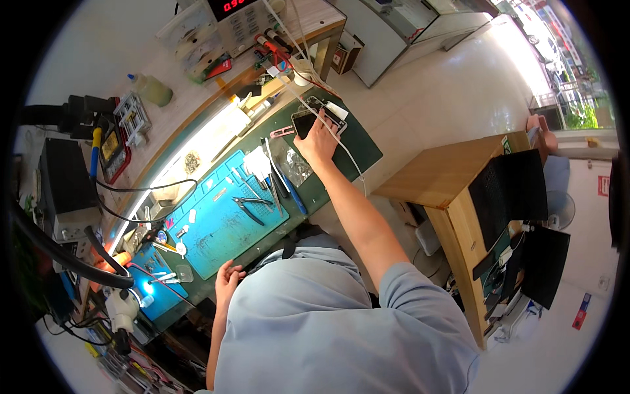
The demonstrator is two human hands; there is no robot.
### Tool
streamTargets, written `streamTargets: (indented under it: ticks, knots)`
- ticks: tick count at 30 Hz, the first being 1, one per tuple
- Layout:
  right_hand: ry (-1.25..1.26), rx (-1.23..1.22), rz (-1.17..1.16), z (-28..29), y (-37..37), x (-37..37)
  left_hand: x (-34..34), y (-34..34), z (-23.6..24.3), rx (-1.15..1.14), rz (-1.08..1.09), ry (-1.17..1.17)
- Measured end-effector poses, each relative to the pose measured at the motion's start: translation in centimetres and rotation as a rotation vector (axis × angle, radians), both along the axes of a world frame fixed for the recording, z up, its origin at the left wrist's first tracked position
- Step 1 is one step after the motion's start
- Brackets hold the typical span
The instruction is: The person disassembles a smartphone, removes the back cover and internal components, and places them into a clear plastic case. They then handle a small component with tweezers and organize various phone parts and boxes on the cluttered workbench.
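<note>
Right hand (318,142) at dark phone (304,123); fingers touch it, clasped or merely resting, cannot tell. Phone over tabletop (365,156), 11 o'clock from right grip (long axis partly covered). Left hand (227,280) farther, 7 o'clock from phone, loosely curled, seemingly empty.

You carry this camera on your head, and it looks steeply down, over the chest of your grey-blue shirt (315,328), onto the green-topped desk (359,150). It stands close above your shirt, and farther from the desk. The desk's front edge runs slanting, from lower left toward upper right. The wide fisheye also takes in the floor (407,88) beyond the desk's right corner.
</note>
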State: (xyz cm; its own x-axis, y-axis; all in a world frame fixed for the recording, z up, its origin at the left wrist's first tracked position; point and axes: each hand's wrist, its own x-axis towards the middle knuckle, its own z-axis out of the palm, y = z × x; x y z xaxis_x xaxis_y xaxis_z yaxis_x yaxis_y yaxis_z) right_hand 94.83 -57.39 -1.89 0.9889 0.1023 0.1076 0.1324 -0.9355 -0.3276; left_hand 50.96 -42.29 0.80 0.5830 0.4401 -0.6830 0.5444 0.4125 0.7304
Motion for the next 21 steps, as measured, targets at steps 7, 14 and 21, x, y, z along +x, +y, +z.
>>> streamTargets:
  ticks: [7, 14, 21]
  knots:
    - [0.054, 0.053, 0.103, 0.6, -2.1, -3.7, 1.2, -0.8, -0.5, 0.041, -0.049, 0.051]
    - [0.123, 0.125, 0.192, 1.5, -3.3, -6.7, 2.3, -1.8, 0.4, 0.015, -0.005, 0.071]
    - [-0.012, 0.148, 0.247, -0.1, -3.6, -7.9, 1.3, -2.2, 0.1, 0.016, -0.004, 0.045]
